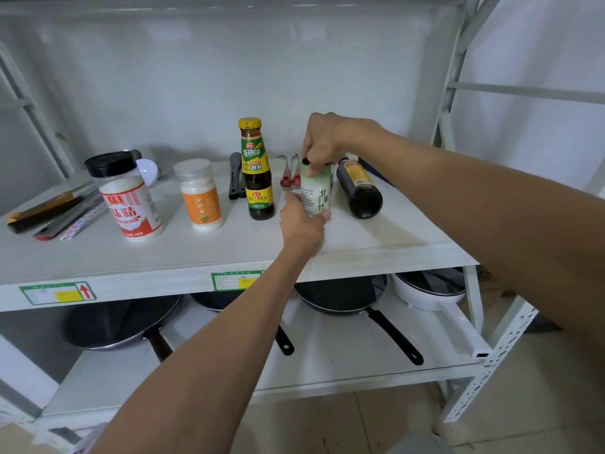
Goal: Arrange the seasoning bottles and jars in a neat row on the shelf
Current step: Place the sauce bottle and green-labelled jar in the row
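On the white shelf [376, 239] stand three upright containers in a line: a red-labelled jar with a black lid [129, 199], an orange-labelled white jar [200, 196] and a dark oyster sauce bottle with a yellow cap [257, 172]. To their right a pale green bottle [317, 194] stands upright. My right hand [322, 142] grips its top from above. My left hand [302, 221] cups its base from the front left. A dark soy sauce bottle [360, 188] lies on its side just right of it.
Knives and a sheath [49, 211] lie at the shelf's left end. A black spatula [235, 175] and red-handled spoons [289, 173] lie behind the bottles. Black pans [343, 294] and a white pot [429, 293] fill the shelf below. A metal upright [474, 306] stands at the right.
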